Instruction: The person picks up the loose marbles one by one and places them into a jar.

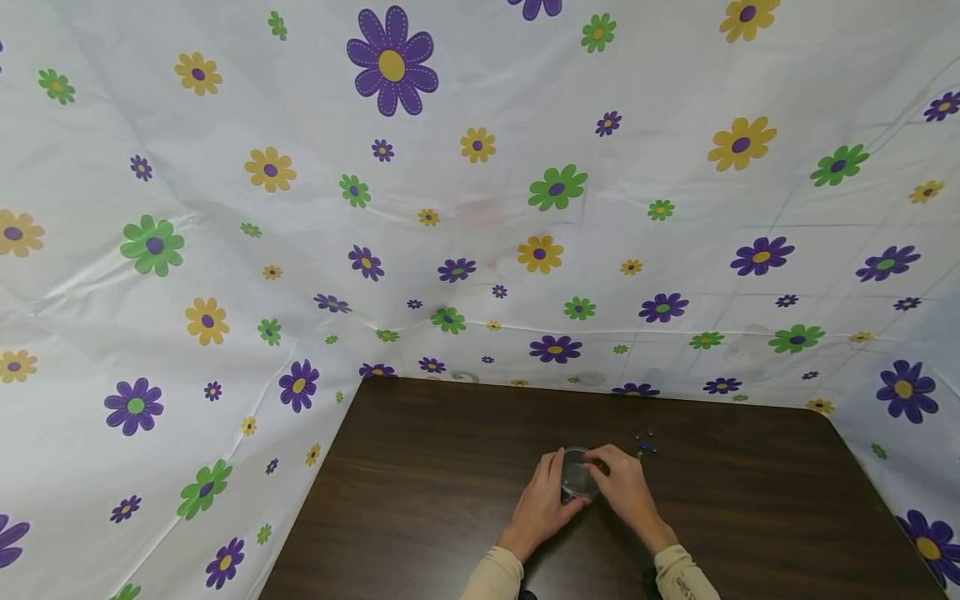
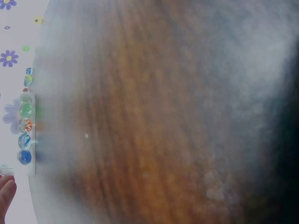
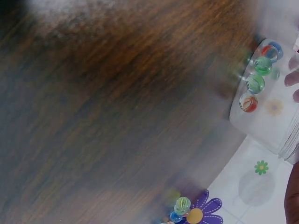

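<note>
A small clear jar (image 1: 579, 482) with a threaded mouth stands on the dark wooden table. My left hand (image 1: 542, 504) grips it, fingers along its left side and thumb at the near side. Several glass marbles (image 3: 255, 84), green, blue and orange-streaked, lie at the bottom of the jar. Over the jar's mouth, from the right, my right hand (image 1: 625, 492) has its thumb and bent index finger close together. I cannot tell whether a marble sits between those fingertips. In the left wrist view the fingers (image 2: 6, 193) of the left hand show near the mouth.
Several loose marbles (image 1: 643, 447) lie on the wooden table (image 1: 420, 483), to the right of the jar and a little beyond it. A white cloth (image 1: 480, 200) printed with flowers hangs behind the table and along its sides.
</note>
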Tool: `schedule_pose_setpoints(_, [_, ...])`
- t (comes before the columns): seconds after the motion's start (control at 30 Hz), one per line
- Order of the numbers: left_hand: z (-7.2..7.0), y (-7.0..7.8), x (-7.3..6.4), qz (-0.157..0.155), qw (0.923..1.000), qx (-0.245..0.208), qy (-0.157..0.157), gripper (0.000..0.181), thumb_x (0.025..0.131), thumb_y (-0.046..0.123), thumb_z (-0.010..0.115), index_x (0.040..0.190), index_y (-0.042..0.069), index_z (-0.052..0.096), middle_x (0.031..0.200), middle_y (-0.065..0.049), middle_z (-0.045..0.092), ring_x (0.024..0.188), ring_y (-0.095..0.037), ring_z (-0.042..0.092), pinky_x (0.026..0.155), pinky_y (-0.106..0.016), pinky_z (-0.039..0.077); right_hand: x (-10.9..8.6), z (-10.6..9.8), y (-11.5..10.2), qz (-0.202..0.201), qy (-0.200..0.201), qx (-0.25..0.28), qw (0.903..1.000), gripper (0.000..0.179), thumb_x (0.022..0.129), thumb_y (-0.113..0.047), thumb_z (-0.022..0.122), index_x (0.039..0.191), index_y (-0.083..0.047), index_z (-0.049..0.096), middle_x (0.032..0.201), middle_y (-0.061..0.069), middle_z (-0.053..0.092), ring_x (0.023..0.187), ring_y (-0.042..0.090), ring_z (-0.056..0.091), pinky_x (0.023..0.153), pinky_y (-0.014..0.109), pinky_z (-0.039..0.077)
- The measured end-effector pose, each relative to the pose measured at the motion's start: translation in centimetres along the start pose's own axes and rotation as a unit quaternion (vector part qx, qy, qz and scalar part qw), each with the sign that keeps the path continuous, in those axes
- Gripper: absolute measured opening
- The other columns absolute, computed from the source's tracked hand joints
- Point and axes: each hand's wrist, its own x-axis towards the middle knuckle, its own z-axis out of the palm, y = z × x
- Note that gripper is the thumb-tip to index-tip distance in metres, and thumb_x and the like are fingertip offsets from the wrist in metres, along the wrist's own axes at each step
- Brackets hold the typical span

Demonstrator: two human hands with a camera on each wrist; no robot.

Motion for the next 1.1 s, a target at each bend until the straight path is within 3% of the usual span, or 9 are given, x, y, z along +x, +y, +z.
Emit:
schedule_pose_setpoints(0.23, [0.1,0.0,0.0,-0.006,1.0000,-0.005,-0.004,0.085,0.087,0.039,0.086,0.147,-0.008,0.046,0.132,-0.014,0.054,0.116,-0.022,0.062,0.091,-0.028,0.055,0.0,-0.2,-0.3,-0.010,0.004,0.004,0.9999,0.027,0.069,0.015,0.087,0.087,-0.002,0.075,0.085,0.004,0.071,0.075,0.018,0.070,0.062,0.032,0.058])
schedule_pose_setpoints(0.63, [0.0,0.1,0.0,-0.018,0.9997,-0.011,-0.012,0.085,0.087,0.038,0.085,0.147,-0.007,0.046,0.133,-0.014,0.054,0.116,-0.022,0.062,0.091,-0.028,0.055,0.0,-0.4,0.1,0.007,0.004,-0.010,0.9999,0.023,0.073,0.010,0.088,0.088,-0.004,0.076,0.086,0.003,0.071,0.076,0.019,0.069,0.064,0.032,0.058])
schedule_pose_setpoints(0.87, [-0.1,0.2,0.1,-0.019,0.9997,-0.007,-0.014,0.086,0.087,0.040,0.085,0.148,-0.007,0.045,0.134,-0.015,0.054,0.119,-0.022,0.062,0.093,-0.028,0.054,0.3,-2.1,2.1,0.051,0.017,-0.052,0.9972,0.021,0.076,0.005,0.088,0.093,0.001,0.076,0.085,0.008,0.070,0.073,0.022,0.066,0.065,0.042,0.056])
schedule_pose_setpoints(1.1, [-0.2,0.2,0.0,-0.025,0.9994,-0.010,-0.021,0.086,0.088,0.041,0.084,0.149,-0.005,0.044,0.136,-0.014,0.053,0.119,-0.022,0.062,0.093,-0.028,0.055,0.0,-4.1,4.5,0.113,-0.013,-0.077,0.9905,0.021,0.081,0.003,0.084,0.099,0.006,0.074,0.090,0.016,0.069,0.076,0.032,0.068,0.064,0.048,0.056])
